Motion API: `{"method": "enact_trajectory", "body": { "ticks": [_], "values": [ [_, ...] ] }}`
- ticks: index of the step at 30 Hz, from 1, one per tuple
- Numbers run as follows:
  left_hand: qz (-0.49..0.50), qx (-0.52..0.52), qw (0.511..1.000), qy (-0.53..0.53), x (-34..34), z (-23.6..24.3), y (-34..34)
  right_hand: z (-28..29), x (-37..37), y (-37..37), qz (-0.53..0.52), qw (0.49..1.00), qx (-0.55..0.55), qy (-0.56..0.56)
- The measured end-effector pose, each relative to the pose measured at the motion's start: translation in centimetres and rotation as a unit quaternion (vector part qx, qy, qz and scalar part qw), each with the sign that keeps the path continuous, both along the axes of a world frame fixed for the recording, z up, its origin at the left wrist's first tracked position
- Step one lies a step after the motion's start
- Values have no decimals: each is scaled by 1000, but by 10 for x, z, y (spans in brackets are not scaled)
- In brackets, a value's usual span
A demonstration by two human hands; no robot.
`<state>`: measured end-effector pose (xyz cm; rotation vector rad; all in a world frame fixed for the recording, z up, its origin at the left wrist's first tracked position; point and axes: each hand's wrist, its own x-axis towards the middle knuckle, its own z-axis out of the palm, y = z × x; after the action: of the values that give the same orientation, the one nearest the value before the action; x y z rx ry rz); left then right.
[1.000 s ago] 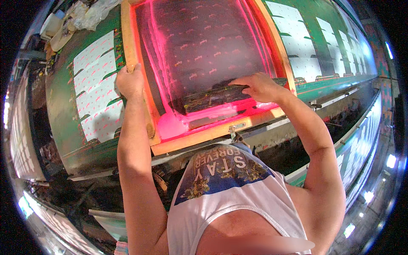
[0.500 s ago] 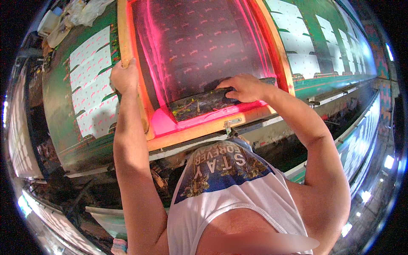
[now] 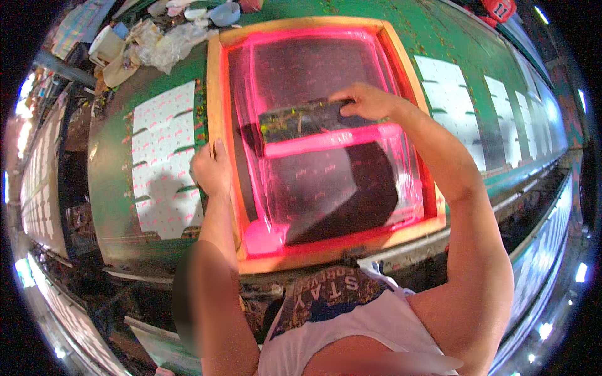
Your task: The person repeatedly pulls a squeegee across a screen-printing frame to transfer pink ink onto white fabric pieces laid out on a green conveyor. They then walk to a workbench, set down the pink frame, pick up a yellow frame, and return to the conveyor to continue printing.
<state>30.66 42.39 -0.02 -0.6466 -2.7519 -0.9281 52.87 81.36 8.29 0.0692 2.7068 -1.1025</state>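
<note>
A wooden-framed printing screen (image 3: 389, 31) with bright pink ink lies on a green printing table (image 3: 110, 207). My left hand (image 3: 211, 168) is closed on the screen's left wooden rail, around its middle. My right hand (image 3: 367, 103) grips a dark, paint-stained squeegee (image 3: 295, 122) across the middle of the mesh. A thick band of pink ink (image 3: 301, 143) runs along the squeegee's near edge, and a pool of it (image 3: 266, 235) sits in the near left corner. A hard shadow covers part of the near mesh.
White sheets with small pink prints (image 3: 160, 113) lie left of the screen, and more white sheets (image 3: 442, 88) run off to the right. Crumpled plastic (image 3: 169, 53), a white bucket (image 3: 105, 45) and a blue bowl (image 3: 224, 14) sit at the back left. A metal rail borders the table's front.
The squeegee and my right hand have moved from the screen's near end up to its middle, trailing pink ink. The view has shifted, showing the screen's far end and more of the table's back.
</note>
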Motion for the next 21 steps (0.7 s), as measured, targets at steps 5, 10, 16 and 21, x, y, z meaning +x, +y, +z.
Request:
{"method": "enact_trajectory", "body": {
  "ticks": [5,10,16,21],
  "values": [
    [27,-21,999,-11,0,-7,2,-1,-83,62,-93,942,277,162],
    [42,-17,998,-50,2,-7,2,-20,-139,96,-148,889,387,197],
    [63,-60,994,-62,1,-7,4,-7,-179,114,-109,911,390,79],
    [64,-59,993,-85,0,-6,3,-9,-175,96,-88,920,380,48]
  ]
}}
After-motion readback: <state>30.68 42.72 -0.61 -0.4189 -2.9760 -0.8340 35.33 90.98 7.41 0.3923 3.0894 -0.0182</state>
